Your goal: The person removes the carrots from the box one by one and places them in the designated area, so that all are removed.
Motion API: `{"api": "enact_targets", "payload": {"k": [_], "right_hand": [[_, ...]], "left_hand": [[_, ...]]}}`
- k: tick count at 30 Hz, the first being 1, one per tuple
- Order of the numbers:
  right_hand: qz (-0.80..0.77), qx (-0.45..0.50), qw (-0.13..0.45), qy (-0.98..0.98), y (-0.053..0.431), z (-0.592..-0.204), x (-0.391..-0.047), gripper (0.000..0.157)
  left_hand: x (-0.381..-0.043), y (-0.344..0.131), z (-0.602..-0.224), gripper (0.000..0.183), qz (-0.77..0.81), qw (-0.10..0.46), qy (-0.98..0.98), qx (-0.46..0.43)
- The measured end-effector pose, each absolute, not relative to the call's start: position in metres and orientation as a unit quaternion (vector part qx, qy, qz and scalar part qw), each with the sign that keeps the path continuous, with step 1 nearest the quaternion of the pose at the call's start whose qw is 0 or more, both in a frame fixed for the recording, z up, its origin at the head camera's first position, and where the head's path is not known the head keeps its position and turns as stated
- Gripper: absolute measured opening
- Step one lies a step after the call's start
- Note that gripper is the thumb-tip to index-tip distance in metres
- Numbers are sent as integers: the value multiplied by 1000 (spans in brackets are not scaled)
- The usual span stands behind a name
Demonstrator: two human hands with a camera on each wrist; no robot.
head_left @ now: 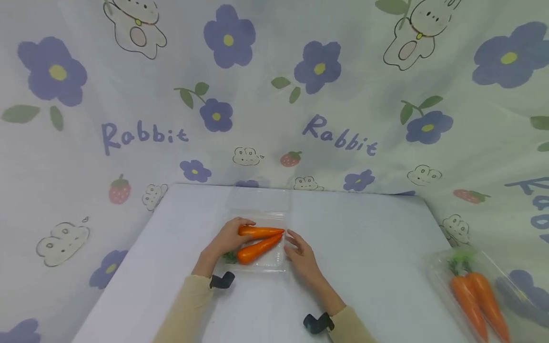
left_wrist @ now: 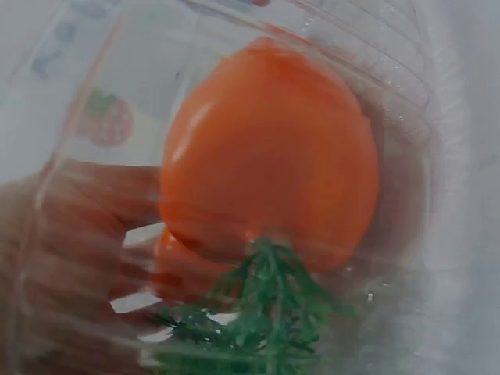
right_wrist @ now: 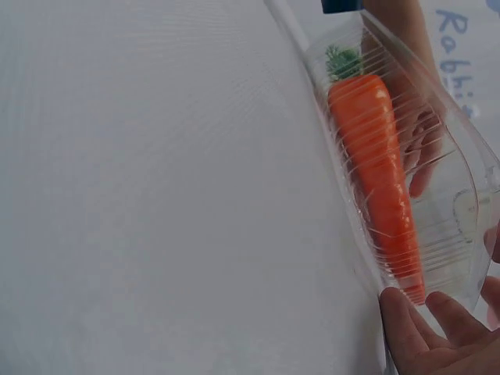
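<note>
Two orange carrots lie in a clear plastic box [head_left: 276,262], which stands open in the middle of the white table. My left hand [head_left: 228,237] grips the thick end of the rear carrot [head_left: 261,232], thumb on the near side and fingers on the far side. The front carrot [head_left: 255,251] slants beside it, its tip close to the other's tip. Green leafy tops [left_wrist: 273,305] show through the box wall in the left wrist view. At the box's right side, my right hand [head_left: 302,256] has its fingers loosely bent, fingertips by the wall near the carrot tips.
Behind the box, its clear lid [head_left: 259,197] lies folded back towards the curtain. A second clear box [head_left: 433,269] with two carrots [head_left: 480,297] stands at the right edge of the view. A patterned curtain [head_left: 266,95] surrounds the table [head_left: 364,238].
</note>
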State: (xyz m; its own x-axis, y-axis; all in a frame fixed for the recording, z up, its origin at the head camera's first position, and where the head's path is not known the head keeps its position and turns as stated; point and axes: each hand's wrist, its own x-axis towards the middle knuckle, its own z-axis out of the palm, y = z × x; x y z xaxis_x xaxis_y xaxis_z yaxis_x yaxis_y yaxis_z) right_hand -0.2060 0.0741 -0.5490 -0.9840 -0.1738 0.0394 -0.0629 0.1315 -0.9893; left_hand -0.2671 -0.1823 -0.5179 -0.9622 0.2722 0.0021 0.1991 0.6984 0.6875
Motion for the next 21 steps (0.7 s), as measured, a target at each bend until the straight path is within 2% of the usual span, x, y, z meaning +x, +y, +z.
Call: {"api": "enact_targets", "payload": {"k": [7,15,21], "right_hand": [[-658,-69,43,749,72,-554,-209,50],[-658,-69,40,749,73,-554,-207,49],[-651,-71,41,755,74,-555,-208,49]], "left_hand": [[-266,-182,-522,38,368,79,920,109],[-264,-183,-523,39,352,28,921,167],[-261,-181,-516,39,340,-7,926,163]]}}
